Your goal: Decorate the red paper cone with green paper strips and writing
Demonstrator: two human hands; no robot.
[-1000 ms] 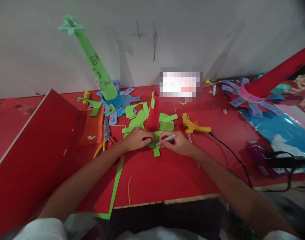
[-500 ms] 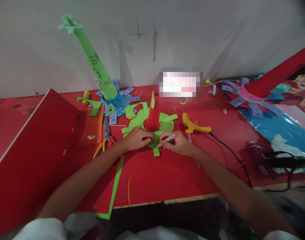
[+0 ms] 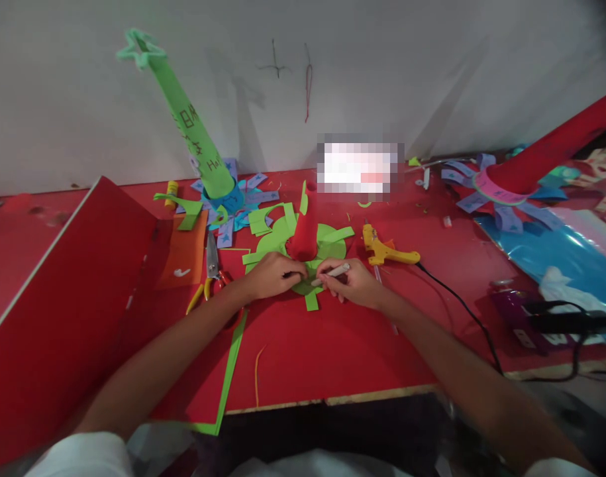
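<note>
A pale marker pen (image 3: 338, 270) is held in my right hand (image 3: 355, 283), its tip pointing down and left at the green paper base (image 3: 331, 250). From the middle of that flower-like base rises a red paper cone (image 3: 305, 235), with strips sticking out around it. My left hand (image 3: 277, 275) rests on the base's left front part, fingers curled and thumb side near the pen tip; what they pinch, if anything, is hidden. A green paper strip (image 3: 311, 303) juts toward me from the base's front.
A yellow glue gun (image 3: 389, 254) with a black cord lies to the right. Scissors (image 3: 212, 258) and orange paper (image 3: 181, 255) are at left. A tall green cone (image 3: 196, 132) stands behind them; another red cone (image 3: 546, 156) leans at far right. A red board (image 3: 79, 265) slants at left.
The pen tip has moved up slightly, away from the front strip and further onto the base, as my right hand shifted a little. My left hand stays in place.
</note>
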